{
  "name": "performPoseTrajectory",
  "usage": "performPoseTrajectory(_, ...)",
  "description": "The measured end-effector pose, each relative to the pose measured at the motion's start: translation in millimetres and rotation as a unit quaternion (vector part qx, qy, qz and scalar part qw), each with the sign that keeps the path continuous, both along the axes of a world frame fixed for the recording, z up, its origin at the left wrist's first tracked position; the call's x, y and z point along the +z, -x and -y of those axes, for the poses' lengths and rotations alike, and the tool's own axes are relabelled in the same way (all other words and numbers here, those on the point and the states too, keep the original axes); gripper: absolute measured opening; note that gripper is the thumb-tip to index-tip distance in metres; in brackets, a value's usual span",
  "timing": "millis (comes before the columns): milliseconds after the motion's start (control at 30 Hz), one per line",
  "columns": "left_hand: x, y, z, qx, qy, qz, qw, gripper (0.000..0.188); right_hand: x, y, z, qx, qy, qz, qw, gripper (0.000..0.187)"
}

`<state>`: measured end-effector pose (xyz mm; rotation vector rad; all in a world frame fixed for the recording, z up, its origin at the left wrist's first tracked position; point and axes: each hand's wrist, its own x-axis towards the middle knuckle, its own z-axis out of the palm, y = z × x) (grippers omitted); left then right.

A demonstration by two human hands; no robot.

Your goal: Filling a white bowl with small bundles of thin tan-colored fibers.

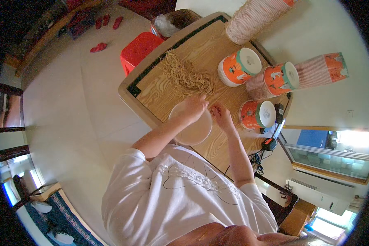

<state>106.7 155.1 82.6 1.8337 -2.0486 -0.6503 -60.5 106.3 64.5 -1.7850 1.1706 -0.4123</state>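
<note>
A pale round tub (194, 133) stands at the table's near edge, close to my body. My left hand (196, 107) is closed above its far rim, with the back of the hand hiding the fingertips. Just to the right, my right hand (222, 116) has its fingers pinched together beside the tub. Whatever lies in either grip is too small or hidden to make out. Beyond my hands spreads a loose, tangled bundle of tan twine (187, 77), its near end close to my left hand.
Orange-and-green printed paper tubs (238, 67) stand along the right of the wooden table (151, 92). Long nested stacks of tubs (252, 24) lean out past its far side. Black adapters and cables (258, 160) lie at the right edge. A red stool (140, 48) stands beyond the left edge.
</note>
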Motion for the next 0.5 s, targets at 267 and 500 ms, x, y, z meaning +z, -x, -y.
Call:
performPoseTrajectory(267,7.4,0.9,-5.4,-0.026,-0.019,-0.059,0.998,0.022,16.5,-4.4,4.1,0.083,0.087,-0.053,0.991,0.008)
performPoseTrajectory(500,-88.5,19.9,-10.3,0.083,-0.094,-0.482,0.867,0.024,26.4,-7.7,-6.7,0.128,0.128,-0.066,0.981,0.007)
